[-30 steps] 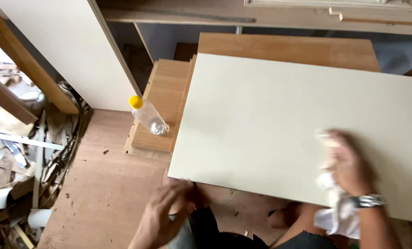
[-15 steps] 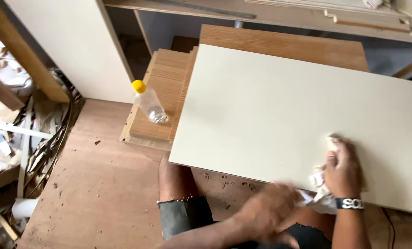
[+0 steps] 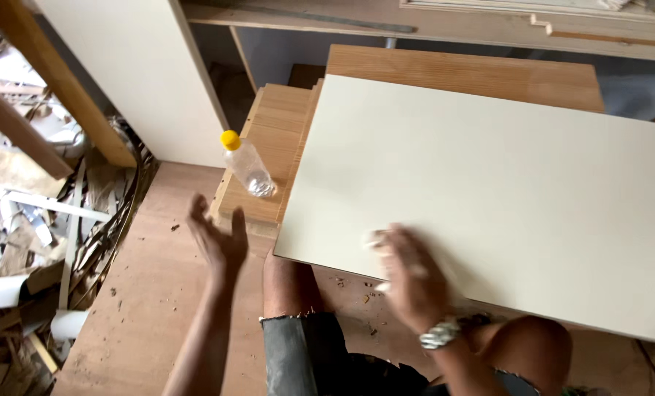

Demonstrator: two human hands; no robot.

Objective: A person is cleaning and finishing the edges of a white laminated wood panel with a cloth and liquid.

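The cream laminated board [image 3: 503,198], smooth, flat and rectangular, lies across a stack of wood-grain panels [image 3: 269,147], which lifts it to a working height above the plywood floor [image 3: 144,308]. On the board's near edge the right hand [image 3: 408,275] presses a pale cloth [image 3: 375,240], blurred, fingers closed over it. Left of the board, the left hand [image 3: 217,246] hangs open and empty, fingers spread. A clear plastic bottle [image 3: 245,163] with a yellow cap stands tilted on the panels beside the board's left edge.

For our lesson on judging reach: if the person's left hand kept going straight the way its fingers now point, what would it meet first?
Probably the clear bottle with the yellow cap on the stacked wooden boards; the left hand is raised, so depth is uncertain.
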